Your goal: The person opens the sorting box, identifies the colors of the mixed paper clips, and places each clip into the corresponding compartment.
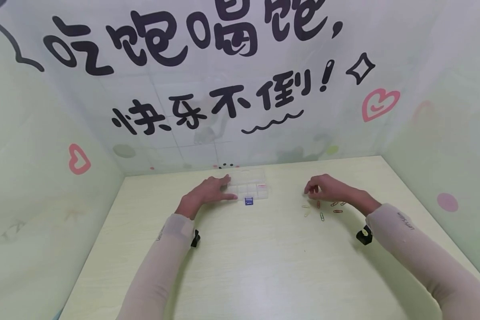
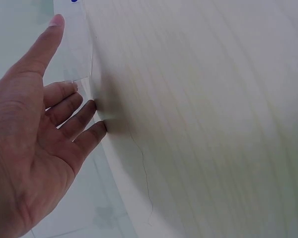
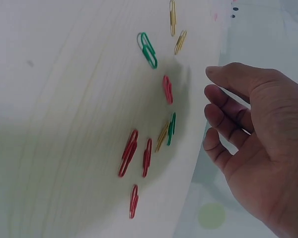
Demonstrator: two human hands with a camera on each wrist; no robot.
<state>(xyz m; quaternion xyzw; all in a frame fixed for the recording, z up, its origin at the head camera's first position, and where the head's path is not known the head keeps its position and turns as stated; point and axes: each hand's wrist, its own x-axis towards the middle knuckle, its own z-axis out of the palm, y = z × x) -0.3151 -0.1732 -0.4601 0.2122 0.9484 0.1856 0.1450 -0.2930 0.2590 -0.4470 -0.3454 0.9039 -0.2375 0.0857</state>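
I see paper clips [image 3: 154, 119] scattered just below my right hand [image 1: 328, 189], fingers curled, empty; left hand [image 1: 208, 193] flat on compartment box [image 1: 250, 189].

The table [image 1: 264, 258] filling the lower half of the head view looks like pale wood-grain laminate, smooth and matt, with fine lengthwise streaks. At its upper centre lies a compartment box [image 1: 250, 189] of clear, slightly glossy plastic. The paper clips [image 3: 149, 129] scattered across the middle of the right wrist view are thin wire with a smooth coloured coating: red, green, yellow. The sleeves [image 1: 424, 253] at the lower corners are thin, matt, beige stretch cloth.
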